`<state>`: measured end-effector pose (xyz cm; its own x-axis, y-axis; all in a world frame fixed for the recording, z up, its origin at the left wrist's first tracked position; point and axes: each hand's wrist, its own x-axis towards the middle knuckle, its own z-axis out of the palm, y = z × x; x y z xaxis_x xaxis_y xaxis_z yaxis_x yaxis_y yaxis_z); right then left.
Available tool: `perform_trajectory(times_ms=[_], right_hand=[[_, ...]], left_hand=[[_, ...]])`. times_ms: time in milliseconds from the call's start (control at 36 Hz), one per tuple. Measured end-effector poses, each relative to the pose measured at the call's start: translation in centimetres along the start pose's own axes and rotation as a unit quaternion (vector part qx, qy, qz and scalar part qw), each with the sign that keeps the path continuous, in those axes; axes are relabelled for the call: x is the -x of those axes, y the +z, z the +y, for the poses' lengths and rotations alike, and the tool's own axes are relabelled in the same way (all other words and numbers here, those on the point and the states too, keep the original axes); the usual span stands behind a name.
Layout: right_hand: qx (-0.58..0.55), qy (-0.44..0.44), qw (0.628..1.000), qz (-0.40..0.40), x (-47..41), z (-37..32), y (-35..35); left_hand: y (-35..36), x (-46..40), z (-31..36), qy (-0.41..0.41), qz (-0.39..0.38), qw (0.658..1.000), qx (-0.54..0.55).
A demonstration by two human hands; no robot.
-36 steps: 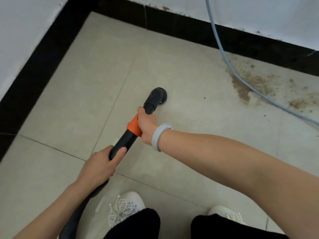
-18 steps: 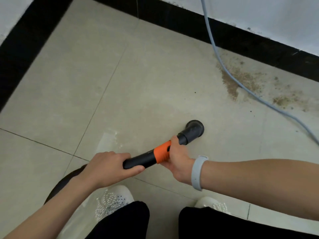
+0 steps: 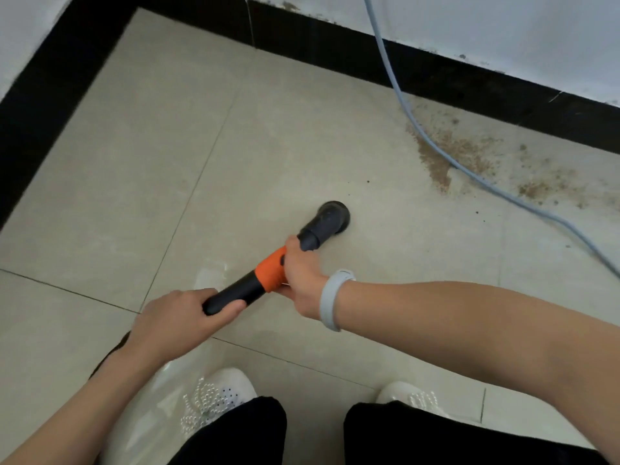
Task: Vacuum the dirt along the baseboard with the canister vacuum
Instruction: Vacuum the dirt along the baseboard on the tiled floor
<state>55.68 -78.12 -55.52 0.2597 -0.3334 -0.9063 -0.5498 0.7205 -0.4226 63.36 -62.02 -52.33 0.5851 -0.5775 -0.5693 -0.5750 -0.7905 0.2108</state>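
The vacuum wand [image 3: 235,293] is gripped by the left hand [image 3: 177,320] and the right hand [image 3: 302,273], its nozzle [image 3: 330,218] set on bare tile. The dirt [image 3: 469,156] lies well apart by the baseboard [image 3: 335,38]; the nozzle is best slid there flat, and the blue cable [image 3: 436,152] avoided.

Both arms reach forward and down, bare to the elbow. The left hand [image 3: 177,318] comes in from the lower left, its fingers and thumb curled round the black vacuum tube [image 3: 231,295], knuckles up. The right arm crosses in from the right side, nearly level, with a pale band [image 3: 330,298] on the wrist. The right hand [image 3: 302,273] grips the tube further along, beside its orange collar [image 3: 270,271], thumb pointing toward the round nozzle [image 3: 330,218].
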Motion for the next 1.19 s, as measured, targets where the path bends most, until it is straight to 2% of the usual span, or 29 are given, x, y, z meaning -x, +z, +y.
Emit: perform_trajectory(times_ms=[222, 306, 361, 528, 611, 750, 861, 1000, 1194], right_hand=[[-0.164, 0.008, 0.980, 0.109, 0.7, 0.9, -12.5], [-0.181, 0.012, 0.972, 0.146, 0.9, 2.1, -15.3], [-0.180, 0.017, 0.971, 0.156, 0.9, 2.3, -16.1], [-0.143, -0.010, 0.979, 0.147, -0.9, -1.1, -11.1], [-0.081, -0.025, 0.992, 0.096, -1.8, -2.4, -6.6], [0.013, -0.007, 1.000, 0.024, -1.9, -2.3, 0.2], [0.072, -0.023, 0.997, -0.012, -1.9, -3.3, 2.8], [0.079, -0.059, 0.995, 0.017, -2.3, -5.8, 1.0], [0.032, -0.060, 0.993, 0.099, -3.1, -7.0, -5.4]], left_hand=[[1.7, -3.3, 10.6, 0.175, -0.069, 0.977, -0.100], [2.4, -3.5, 13.4, 0.236, -0.076, 0.960, -0.131], [2.6, -3.7, 14.0, 0.249, -0.073, 0.956, -0.136], [1.5, -5.2, 10.3, 0.162, -0.019, 0.984, -0.078], [0.2, -4.7, 7.2, 0.102, 0.017, 0.994, -0.034], [0.2, -3.2, 1.4, -0.009, 0.071, 0.997, 0.000], [1.1, -2.3, -0.2, -0.070, 0.099, 0.991, 0.058], [0.7, -3.8, 3.0, -0.067, 0.084, 0.990, 0.090], [-0.1, -6.0, 9.2, 0.010, 0.029, 0.997, 0.069]])
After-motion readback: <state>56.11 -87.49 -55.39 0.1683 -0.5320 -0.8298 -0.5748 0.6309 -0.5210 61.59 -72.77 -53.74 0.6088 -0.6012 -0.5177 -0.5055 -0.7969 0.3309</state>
